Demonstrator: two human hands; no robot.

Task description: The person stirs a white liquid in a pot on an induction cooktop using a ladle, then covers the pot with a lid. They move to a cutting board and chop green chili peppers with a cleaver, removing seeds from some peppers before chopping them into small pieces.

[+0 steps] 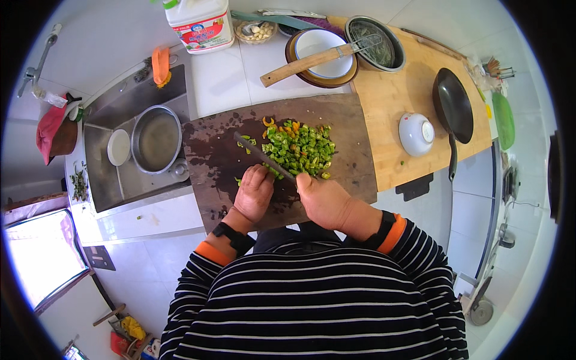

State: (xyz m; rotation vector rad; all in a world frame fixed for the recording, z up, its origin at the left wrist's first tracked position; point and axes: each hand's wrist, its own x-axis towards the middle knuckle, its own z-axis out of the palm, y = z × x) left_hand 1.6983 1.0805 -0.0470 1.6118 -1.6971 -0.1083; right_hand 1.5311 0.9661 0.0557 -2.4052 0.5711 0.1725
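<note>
My right hand [325, 201] is closed around the handle of a kitchen knife [265, 157], whose blade points up and left over a dark wooden cutting board [355, 157]. Against the near side of the blade, my left hand [254, 193] rests with curled fingers on the board; whether it holds a piece of pepper is hidden. Chopped green peppers [301, 148], with some orange pieces, lie heaped beyond the blade. A few more green bits [246, 141] are at the blade's far end.
Left is a sink [103, 189] with a metal basin [156, 139] and white dish [119, 147]. Beyond the board stand stacked bowls [324, 54] under a wooden-handled skimmer [306, 63], and a metal pot [396, 58]. Rightward are an upturned bowl [416, 134] and a wok [453, 105].
</note>
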